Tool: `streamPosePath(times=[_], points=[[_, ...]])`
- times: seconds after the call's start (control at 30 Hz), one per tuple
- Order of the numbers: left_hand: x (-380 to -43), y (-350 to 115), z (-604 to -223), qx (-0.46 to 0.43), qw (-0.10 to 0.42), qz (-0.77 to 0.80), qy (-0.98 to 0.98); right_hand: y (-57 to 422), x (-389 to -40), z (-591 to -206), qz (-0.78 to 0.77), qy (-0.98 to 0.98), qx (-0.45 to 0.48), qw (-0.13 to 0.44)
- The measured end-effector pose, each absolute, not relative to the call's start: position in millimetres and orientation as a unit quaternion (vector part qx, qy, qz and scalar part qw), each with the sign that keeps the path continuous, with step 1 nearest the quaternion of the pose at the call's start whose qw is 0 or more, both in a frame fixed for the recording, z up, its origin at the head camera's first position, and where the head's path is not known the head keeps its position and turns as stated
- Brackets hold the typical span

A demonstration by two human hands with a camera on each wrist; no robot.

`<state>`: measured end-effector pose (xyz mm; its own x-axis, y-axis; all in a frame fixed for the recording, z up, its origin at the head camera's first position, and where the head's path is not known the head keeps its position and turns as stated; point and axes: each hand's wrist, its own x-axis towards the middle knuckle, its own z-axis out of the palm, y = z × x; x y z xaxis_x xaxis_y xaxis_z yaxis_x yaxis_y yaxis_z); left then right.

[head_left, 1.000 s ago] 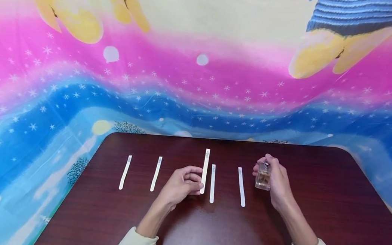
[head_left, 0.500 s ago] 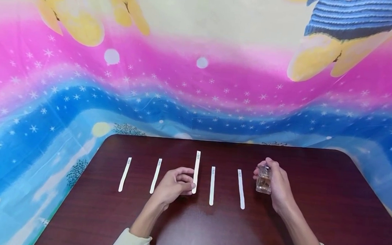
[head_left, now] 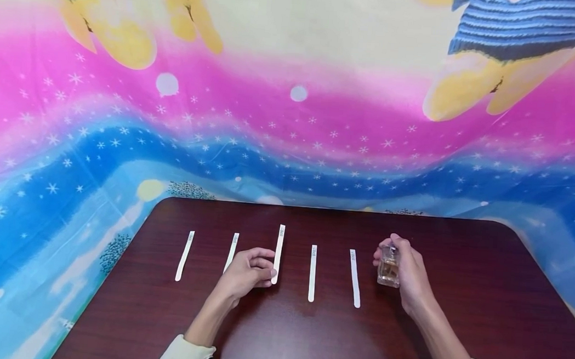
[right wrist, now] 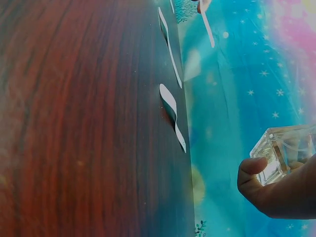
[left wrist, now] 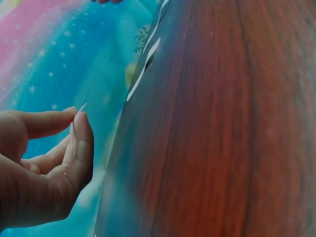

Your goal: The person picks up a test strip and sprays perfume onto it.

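Observation:
Between thumb and fingertips, my left hand (head_left: 249, 274) pinches the lower end of a white perfume test strip (head_left: 279, 250), held raised over the table. The left wrist view shows that strip's thin edge (left wrist: 81, 107) between the fingertips. My right hand (head_left: 414, 275) grips a clear square glass perfume bottle (head_left: 389, 269) with amber liquid, at the right of the strips. Two more test strips lie left of the held one: a far-left strip (head_left: 184, 256) and a second strip (head_left: 232, 249), partly hidden by my left hand. Right of it lie a third strip (head_left: 312, 274) and a fourth strip (head_left: 355, 280).
The dark red-brown wooden table (head_left: 287, 344) has rounded far corners. Behind it hangs a colourful patterned cloth (head_left: 291, 125) that reaches the table's back edge. In the right wrist view, a strip on the table (right wrist: 170, 106) curls up at its near end.
My left hand has carried the pinched test strip leftward, away from the third strip, and now covers part of the second. My right hand stays nearly in place with the perfume bottle.

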<state>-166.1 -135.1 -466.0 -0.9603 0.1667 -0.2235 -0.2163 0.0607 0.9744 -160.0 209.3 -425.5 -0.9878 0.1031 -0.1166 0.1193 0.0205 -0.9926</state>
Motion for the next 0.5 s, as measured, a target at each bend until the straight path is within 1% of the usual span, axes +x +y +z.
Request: streamPosePath(times=[0.2,0.5], points=[[-165.9,-138.6,-469.3,-0.017,0.134,0.685,0.716,209.6,-160.2,-425.2,-0.692,0.718,0.076,0.008],[-167.4,-139.4,-473.9,-0.032,0.14,0.68,0.719,210.4,-158.3,-424.8,-0.689,0.72,0.075,0.009]])
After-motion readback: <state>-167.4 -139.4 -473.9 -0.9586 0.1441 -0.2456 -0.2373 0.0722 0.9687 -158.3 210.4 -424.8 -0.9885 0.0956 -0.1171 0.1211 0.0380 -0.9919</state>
